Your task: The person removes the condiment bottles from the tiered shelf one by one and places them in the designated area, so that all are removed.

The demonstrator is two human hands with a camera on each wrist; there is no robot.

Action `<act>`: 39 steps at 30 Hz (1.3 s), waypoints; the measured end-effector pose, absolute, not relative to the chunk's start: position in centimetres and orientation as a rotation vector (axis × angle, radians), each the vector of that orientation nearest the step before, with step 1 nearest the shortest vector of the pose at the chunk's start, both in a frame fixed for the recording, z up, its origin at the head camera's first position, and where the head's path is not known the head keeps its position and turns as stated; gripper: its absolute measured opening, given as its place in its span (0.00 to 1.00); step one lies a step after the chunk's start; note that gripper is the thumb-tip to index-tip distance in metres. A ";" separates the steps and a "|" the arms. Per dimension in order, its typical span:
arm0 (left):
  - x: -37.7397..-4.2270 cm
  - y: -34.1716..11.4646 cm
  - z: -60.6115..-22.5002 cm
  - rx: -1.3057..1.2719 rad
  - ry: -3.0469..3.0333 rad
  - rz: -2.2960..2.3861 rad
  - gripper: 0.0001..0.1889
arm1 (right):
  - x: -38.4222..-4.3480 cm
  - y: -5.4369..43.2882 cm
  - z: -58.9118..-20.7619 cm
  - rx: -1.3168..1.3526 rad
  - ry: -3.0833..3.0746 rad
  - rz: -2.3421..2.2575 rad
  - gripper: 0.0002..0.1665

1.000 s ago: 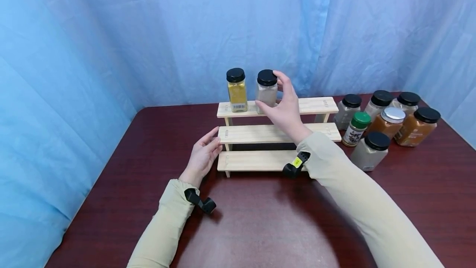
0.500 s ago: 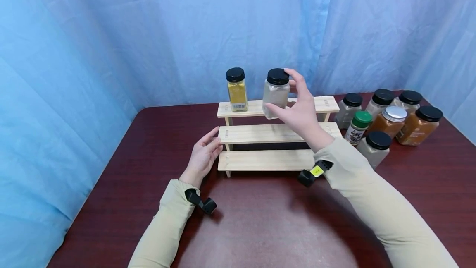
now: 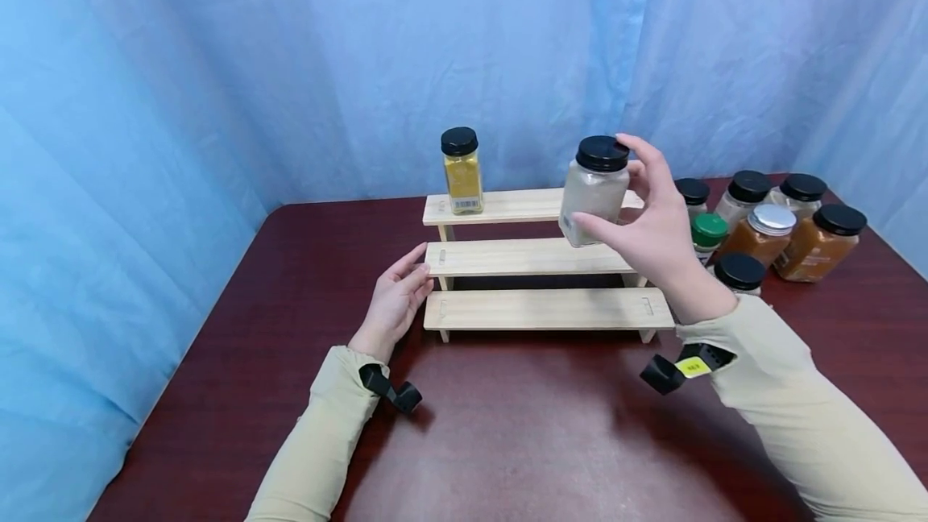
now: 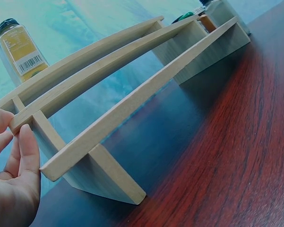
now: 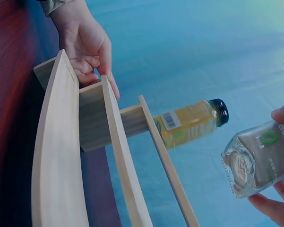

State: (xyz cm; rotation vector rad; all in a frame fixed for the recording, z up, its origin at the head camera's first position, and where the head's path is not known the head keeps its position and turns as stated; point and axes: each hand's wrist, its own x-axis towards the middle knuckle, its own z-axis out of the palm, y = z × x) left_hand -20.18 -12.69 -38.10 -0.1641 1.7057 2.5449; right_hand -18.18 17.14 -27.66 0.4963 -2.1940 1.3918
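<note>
My right hand (image 3: 656,236) holds a square glass spice jar (image 3: 590,198) of pale grey powder with a black lid. The jar is in the air in front of the right part of the top board, slightly tilted; the right wrist view shows its glass base. With thumb and fingers, my left hand (image 3: 395,304) pinches the left end of the middle board of a three-tier wooden rack (image 3: 536,258), as the left wrist view (image 4: 19,118) confirms. A jar of yellow powder (image 3: 464,176) with a black lid stands on the top board's left end.
Right of the rack, several jars stand on the dark red table (image 3: 493,425): a green-lidded one (image 3: 708,230), a silver-lidded one (image 3: 761,234), a black-lidded orange-brown one (image 3: 819,244) and others with black lids. Blue curtains (image 3: 362,63) hang behind and at the sides.
My right hand has lifted the grey-powder jar off the top board and moved it right and toward me. The left hand stays at the rack's left end.
</note>
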 end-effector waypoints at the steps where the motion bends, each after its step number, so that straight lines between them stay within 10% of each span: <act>1: -20.2 -12.7 -38.1 -0.162 1.703 2.549 0.25 | -18.1 17.4 -27.7 0.499 -2.189 1.392 0.51; 24: -19.9 -12.8 -38.3 -0.164 1.724 2.553 0.25 | -14.8 26.2 -28.7 0.519 -1.904 1.510 0.50; 39: -20.1 -12.4 -38.3 -0.166 1.729 2.545 0.25 | -13.3 32.9 -31.0 -0.028 -2.202 1.062 0.49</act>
